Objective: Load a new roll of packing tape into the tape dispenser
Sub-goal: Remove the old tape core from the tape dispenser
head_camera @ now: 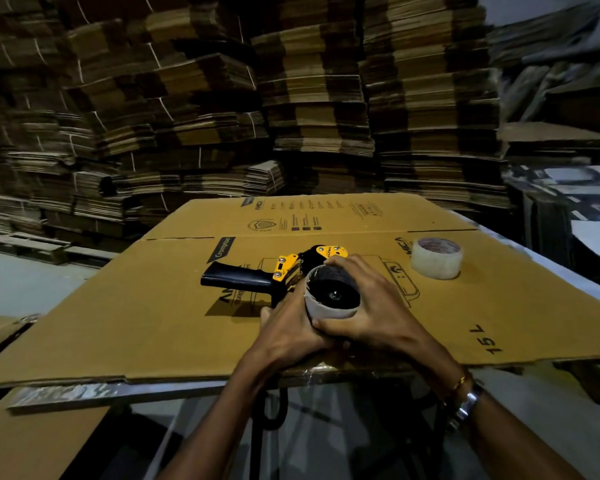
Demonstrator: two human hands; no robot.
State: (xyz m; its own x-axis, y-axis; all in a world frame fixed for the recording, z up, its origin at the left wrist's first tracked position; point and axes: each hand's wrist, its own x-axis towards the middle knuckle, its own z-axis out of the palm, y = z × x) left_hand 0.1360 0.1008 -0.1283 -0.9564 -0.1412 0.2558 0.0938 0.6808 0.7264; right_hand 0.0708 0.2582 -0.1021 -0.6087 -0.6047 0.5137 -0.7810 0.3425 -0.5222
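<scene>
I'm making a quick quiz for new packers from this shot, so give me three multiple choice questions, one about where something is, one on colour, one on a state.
1. Where is the new roll of clear packing tape?
A. On the flattened cardboard box, right of the dispenser
B. On the dispenser's hub
C. On the floor

2. What colour are the tape dispenser's metal plates?
A. Red
B. Yellow
C. Blue

3. What sits on the dispenser's hub?
A. A full roll
B. Nothing
C. An empty cardboard core

Answers:
1 A: the roll lies alone on the flattened cardboard box, untouched.
2 B: yellow plates show beside the black handle.
3 C: the left hand and right hand grip a bare empty cardboard core.
</scene>
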